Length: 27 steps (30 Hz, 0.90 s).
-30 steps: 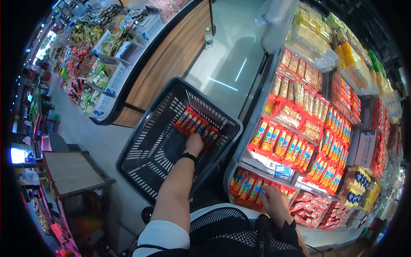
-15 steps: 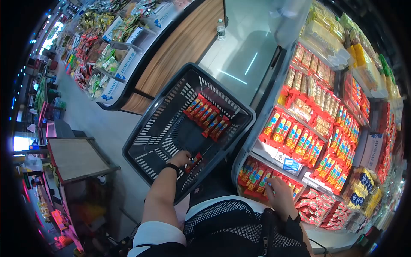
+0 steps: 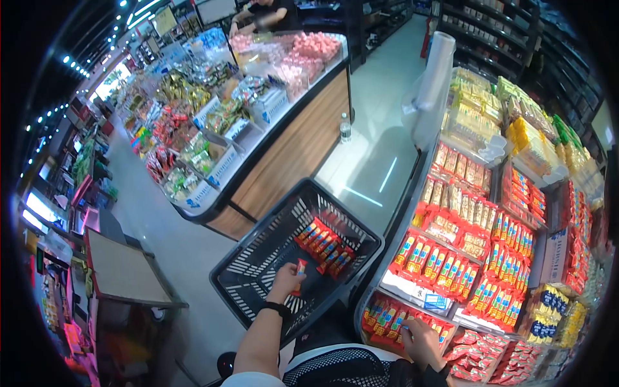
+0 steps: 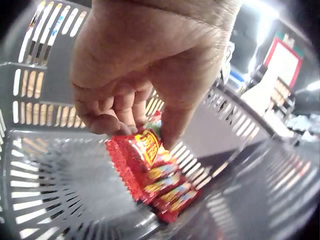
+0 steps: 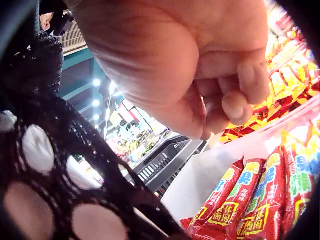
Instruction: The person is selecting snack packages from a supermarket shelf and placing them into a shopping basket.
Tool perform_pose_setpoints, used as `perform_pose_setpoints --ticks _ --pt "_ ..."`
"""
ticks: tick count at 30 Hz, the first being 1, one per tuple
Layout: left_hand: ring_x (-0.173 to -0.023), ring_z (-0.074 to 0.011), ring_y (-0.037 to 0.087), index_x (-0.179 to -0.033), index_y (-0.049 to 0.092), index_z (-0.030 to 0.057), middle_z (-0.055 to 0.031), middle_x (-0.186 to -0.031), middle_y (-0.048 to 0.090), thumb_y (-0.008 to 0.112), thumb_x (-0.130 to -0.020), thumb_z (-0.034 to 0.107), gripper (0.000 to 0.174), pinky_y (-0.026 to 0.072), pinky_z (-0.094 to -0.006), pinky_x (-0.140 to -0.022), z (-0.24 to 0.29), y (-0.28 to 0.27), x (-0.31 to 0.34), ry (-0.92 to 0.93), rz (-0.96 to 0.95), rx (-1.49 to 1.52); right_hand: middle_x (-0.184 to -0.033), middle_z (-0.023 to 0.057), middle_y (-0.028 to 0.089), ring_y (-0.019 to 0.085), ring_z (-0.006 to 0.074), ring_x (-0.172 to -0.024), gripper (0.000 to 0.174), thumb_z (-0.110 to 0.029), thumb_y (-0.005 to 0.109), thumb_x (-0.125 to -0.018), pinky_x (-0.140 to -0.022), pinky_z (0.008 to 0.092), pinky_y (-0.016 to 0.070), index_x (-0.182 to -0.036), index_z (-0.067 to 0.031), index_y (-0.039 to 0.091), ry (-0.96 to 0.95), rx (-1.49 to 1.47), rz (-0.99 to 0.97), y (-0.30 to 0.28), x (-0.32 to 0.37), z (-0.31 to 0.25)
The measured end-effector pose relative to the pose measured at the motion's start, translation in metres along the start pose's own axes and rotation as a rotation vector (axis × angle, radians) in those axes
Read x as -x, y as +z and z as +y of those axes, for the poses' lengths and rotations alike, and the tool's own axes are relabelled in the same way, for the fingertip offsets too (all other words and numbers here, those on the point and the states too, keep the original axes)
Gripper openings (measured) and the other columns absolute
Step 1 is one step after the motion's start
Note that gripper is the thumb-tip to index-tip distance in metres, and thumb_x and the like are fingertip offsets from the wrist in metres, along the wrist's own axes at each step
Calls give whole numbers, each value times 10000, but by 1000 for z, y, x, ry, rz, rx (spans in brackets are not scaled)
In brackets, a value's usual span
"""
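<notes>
Head view shows the left hand point(image 3: 285, 282) inside a black slatted plastic shopping basket point(image 3: 274, 226), thumb and fingers pinching a small red-wrapped snack bar point(image 3: 300, 266). Left wrist view shows yellow lettering on that wrapper, its crimped edge sticking out below the fingers. Ahead and to the right of this hand, a side-by-side group of similar red, yellow and blue bars point(image 3: 316, 238) lies along the basket floor. A black wristband point(image 3: 277, 309) circles the wrist behind it.

Well apart to its right, the right hand point(image 3: 422, 342) is above red snack packets with coloured lettering point(image 3: 387, 316) in a display bin. Right wrist view shows its fingers loosely curled with nothing visible in them; whether it touches the bin is unclear. Just ahead of this hand is a blue-and-white card point(image 3: 438, 302), with more rows of red packets point(image 3: 435, 264) beyond. Farther ahead of the left hand stands a wood-panelled counter point(image 3: 290, 164) piled with wrapped sweets point(image 3: 174, 129).
</notes>
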State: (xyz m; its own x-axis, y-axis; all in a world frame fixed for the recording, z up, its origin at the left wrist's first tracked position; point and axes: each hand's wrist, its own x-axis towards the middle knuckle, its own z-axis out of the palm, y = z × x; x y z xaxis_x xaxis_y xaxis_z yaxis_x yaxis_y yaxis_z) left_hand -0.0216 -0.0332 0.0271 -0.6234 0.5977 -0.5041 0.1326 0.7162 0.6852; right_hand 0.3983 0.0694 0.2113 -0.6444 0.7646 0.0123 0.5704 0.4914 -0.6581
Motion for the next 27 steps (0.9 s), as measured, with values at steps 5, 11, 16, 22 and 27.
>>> perform_pose_setpoints --ticks 5,11,16,22,27 --pt "-902 -147 672 -1211 618 4 -45 -1019 691 722 -915 144 344 529 -278 -783 134 -24 69 196 -118 551 -905 154 668 682 365 -788 209 -100 692 -854 -683 430 556 -1052 -35 678 14 -26 9 -7 5 -3" --pt "-840 -136 688 -1233 564 11 -41 -1003 626 606 -998 171 288 532 -271 -718 211 32 150 515 -655 258 -1137 200 586 641 399 -981 475 -88 722 -837 -795 445 550 -1286 -48 575 51 -175 140 -23 6 -21" --pt "-738 -100 615 -1265 595 21 -55 -1026 650 689 -957 203 369 515 -269 -662 226 84 194 540 -1052 -34 -1195 188 557 611 409 -1059 498 -77 733 -849 -859 447 533 -1321 -56 575 -157 -202 114 -45 17 -16" --pt "-849 -135 681 -1312 564 -14 -111 -1066 684 687 -922 46 413 540 -269 -725 252 82 216 538 -952 253 -964 139 617 630 271 -833 300 -16 754 -826 -732 339 504 -1108 -4 650 21 -339 241 -46 42 -3" --pt "-1047 -188 676 -1325 536 -52 -135 -1191 666 598 -948 -10 384 554 -329 -913 250 90 221 445 -839 511 -958 120 635 628 208 -825 280 -63 755 -861 -710 314 501 -1108 -1 639 163 -474 389 -45 48 -1"
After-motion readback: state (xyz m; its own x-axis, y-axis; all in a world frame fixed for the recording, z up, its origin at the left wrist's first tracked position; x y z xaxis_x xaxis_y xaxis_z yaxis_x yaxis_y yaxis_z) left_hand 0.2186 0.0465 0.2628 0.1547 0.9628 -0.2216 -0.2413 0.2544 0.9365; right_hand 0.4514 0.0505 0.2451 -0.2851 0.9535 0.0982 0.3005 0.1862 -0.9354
